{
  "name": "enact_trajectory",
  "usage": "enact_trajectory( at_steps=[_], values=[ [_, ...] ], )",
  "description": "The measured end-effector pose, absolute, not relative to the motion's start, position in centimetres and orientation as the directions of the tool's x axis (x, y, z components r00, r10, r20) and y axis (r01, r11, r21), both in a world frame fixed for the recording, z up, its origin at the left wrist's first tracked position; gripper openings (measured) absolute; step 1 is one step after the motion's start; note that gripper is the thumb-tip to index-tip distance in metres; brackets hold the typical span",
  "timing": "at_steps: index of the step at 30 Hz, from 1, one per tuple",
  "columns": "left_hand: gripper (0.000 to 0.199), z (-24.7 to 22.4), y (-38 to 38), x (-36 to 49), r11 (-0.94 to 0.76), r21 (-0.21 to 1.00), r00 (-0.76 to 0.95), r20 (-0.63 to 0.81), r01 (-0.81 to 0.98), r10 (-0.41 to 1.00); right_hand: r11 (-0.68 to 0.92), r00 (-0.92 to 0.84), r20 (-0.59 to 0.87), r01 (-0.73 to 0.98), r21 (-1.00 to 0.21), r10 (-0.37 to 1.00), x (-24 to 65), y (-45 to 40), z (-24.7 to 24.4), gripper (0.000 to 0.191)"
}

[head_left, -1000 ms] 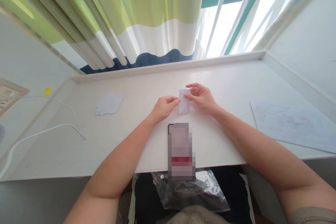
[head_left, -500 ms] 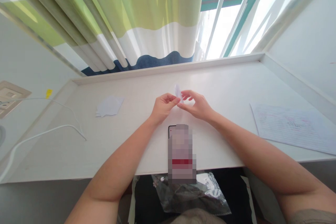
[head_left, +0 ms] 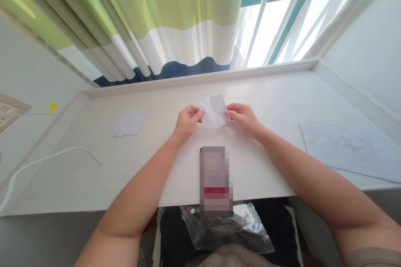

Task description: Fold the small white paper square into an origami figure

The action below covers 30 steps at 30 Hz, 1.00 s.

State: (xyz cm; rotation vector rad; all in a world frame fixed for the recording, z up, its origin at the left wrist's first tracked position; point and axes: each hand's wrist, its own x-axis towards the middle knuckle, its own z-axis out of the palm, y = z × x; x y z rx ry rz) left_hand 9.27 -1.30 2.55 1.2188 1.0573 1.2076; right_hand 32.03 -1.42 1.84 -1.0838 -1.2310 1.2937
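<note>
A small white sheet of paper (head_left: 214, 109) with crease lines is stretched between my hands above the white desk. My left hand (head_left: 189, 120) pinches its left edge between thumb and fingers. On the opposite edge, my right hand (head_left: 242, 116) grips the paper in the same way. Several small pieces of white paper (head_left: 129, 124) lie stacked unevenly on the desk to the left. In front of me, near the desk's edge, is a phone (head_left: 214, 179), its screen blurred out by pixels.
A lined, written-on sheet (head_left: 347, 144) lies at the right. White cables (head_left: 59, 155) cross the desk's left side below a wall socket (head_left: 12, 110). A clear plastic bag (head_left: 232, 229) is below the front edge. The curtain (head_left: 156, 12) hangs behind the raised back rim.
My hands have moved apart, and the paper has gone from a narrow folded form to an opened-out, flatter sheet between them. The view has shifted slightly.
</note>
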Motion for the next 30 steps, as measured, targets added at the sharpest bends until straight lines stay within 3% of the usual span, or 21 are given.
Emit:
enact_trajectory(
  at_steps=[5,10,16,20,24,27,30],
  values=[
    [0.041,2.4,-1.3,9.5,-0.013,0.997,0.158,0.025,-0.080,0.987,-0.032,-0.203,0.002,-0.164,-0.986,0.979,32.3,-1.5,2.0,0.040],
    [0.043,2.3,-1.2,9.2,0.002,1.000,0.173,0.002,-0.023,0.985,-0.046,-0.234,-0.007,-0.163,-0.986,0.972,32.6,-1.5,2.2,0.049],
    [0.048,2.4,-1.3,8.9,0.008,1.000,0.238,-0.014,0.026,0.971,-0.037,-0.257,-0.011,-0.097,-0.995,0.966,32.8,-1.3,1.8,0.042],
    [0.043,2.2,-1.2,8.7,-0.013,0.997,0.225,-0.006,0.081,0.974,0.081,-0.212,0.054,0.118,-0.990,0.976,33.1,-1.0,1.7,0.030],
    [0.024,1.8,-1.0,8.4,-0.105,0.935,0.196,0.039,0.340,0.980,0.135,-0.226,0.058,0.344,-0.929,0.972,33.3,-0.8,1.8,0.019],
    [0.012,1.4,-0.6,8.4,-0.216,0.777,0.189,0.126,0.591,0.974,0.169,-0.254,0.052,0.466,-0.868,0.966,33.4,-0.7,1.9,0.010],
    [0.011,1.0,-0.4,8.5,-0.232,0.669,0.184,0.143,0.707,0.972,0.188,-0.248,0.063,0.516,-0.836,0.967,33.4,-0.6,2.1,0.011]
  ],
)
